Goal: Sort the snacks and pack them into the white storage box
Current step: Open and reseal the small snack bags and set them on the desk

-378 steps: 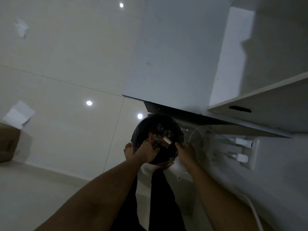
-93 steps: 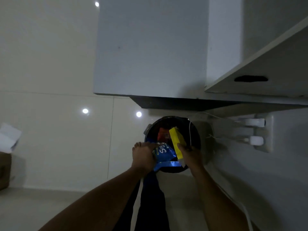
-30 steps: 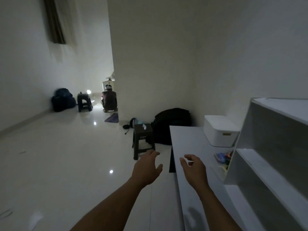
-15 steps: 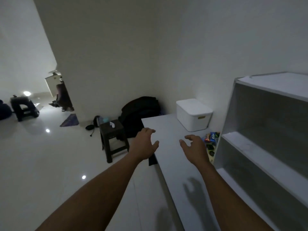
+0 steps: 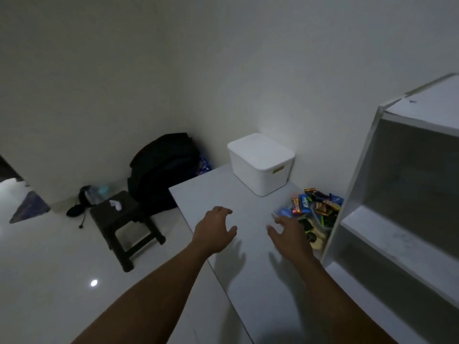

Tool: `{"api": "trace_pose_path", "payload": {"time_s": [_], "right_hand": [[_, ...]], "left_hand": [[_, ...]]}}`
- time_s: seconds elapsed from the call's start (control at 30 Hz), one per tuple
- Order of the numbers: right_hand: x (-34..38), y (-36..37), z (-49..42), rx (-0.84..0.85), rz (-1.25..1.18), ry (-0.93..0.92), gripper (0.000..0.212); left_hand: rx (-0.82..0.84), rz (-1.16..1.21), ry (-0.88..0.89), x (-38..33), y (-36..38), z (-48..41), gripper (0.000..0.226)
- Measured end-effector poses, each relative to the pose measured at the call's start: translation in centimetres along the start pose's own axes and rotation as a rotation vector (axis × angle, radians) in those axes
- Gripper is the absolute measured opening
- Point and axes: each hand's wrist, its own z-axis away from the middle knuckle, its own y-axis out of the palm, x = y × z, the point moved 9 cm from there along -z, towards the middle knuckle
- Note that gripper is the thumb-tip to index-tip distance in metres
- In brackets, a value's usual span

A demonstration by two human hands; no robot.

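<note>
Dim room, pale grey tabletop [image 5: 248,281] running along the wall. Both hands hover over it holding nothing: left hand [image 5: 213,232] has its fingers loosely spread, right hand [image 5: 289,238] too, a bit blurry. Snacks [image 5: 314,209] are piled just past the right hand, against the shelf unit [image 5: 397,219]. White storage box [image 5: 260,165], lid on, stands behind the pile. Dark stool [image 5: 124,219] and black backpack [image 5: 161,170] sit on the floor, left.

Snack pile [image 5: 314,209] sits partly behind the shelf unit's [image 5: 432,105] side panel, most wrappers too small to read. Right hand's [image 5: 289,238] fingertips are a blur, and the lidded white storage box [image 5: 260,167] hides its inside.
</note>
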Motion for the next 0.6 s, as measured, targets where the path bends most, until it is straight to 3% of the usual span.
{"api": "trace_pose_path", "payload": {"time_s": [0.4,0.6], "right_hand": [[-8.6,-0.1,-6.9,-0.148,0.11,0.282,0.038],[-11.1,-1.7,-8.9,-0.322,0.126,0.503,0.019]], "left_hand": [[0.313,0.063,0.299,-5.0,12.4,-17.3,0.053],[0.496,0.069,0.505,-6.9,19.2,-23.8,0.045]]}}
